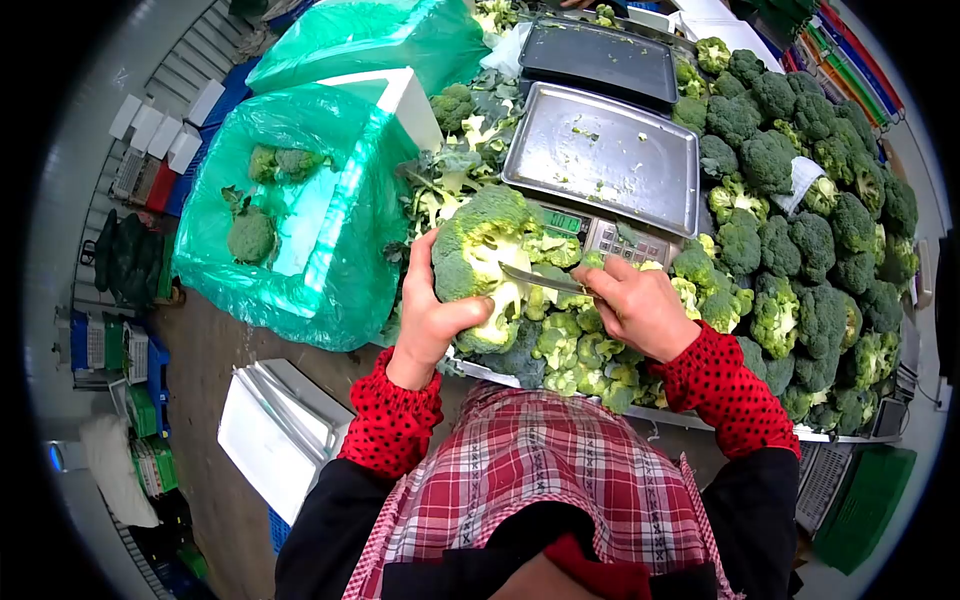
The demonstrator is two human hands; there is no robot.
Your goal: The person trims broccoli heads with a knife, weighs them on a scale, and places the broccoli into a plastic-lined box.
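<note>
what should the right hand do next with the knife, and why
Probably a short, gentle cut with the knife into the pale stalk, clear of the left thumb: the knife's tip appears to be at the stalk, the left hand holds the broccoli head, and the right hand grips the knife.

The left hand (pixel 425 320) grips a broccoli head (pixel 485 225). The right hand (pixel 640 303) holds a knife (pixel 545 281), blade at the pale stalk. A metal tray (pixel 605 155) tops the scale (pixel 628 242).
</note>
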